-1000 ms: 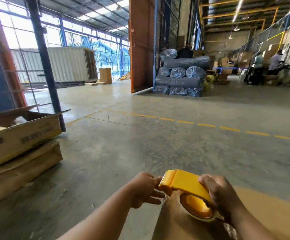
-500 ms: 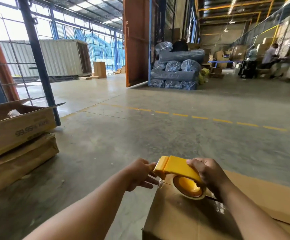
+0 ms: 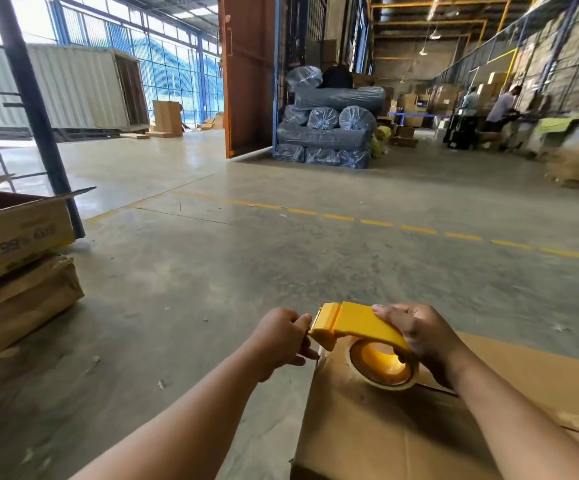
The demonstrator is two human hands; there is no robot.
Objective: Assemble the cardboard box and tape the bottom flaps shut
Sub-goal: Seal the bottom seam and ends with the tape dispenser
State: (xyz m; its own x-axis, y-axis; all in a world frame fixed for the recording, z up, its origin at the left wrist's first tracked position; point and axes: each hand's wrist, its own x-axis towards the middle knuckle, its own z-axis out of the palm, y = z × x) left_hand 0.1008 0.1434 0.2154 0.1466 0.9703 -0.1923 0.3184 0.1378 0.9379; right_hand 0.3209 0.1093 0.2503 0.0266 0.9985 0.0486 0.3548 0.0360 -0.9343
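Right hand [image 3: 419, 341] has a firm grip round the yellow tape dispenser [image 3: 357, 327], sitting on the far left corner of the cardboard box [image 3: 385, 427]; left hand [image 3: 281, 341] pinches the tape end under the dispenser's nose; box sits on the concrete floor [image 3: 246, 271].

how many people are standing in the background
2. One person and another person stand together at far right by the stacked goods; more may be hidden behind them.

Concrete floor [image 3: 211, 271] — cardboard box [image 3: 402, 427] near, stacked cartons [image 3: 14, 271] left.
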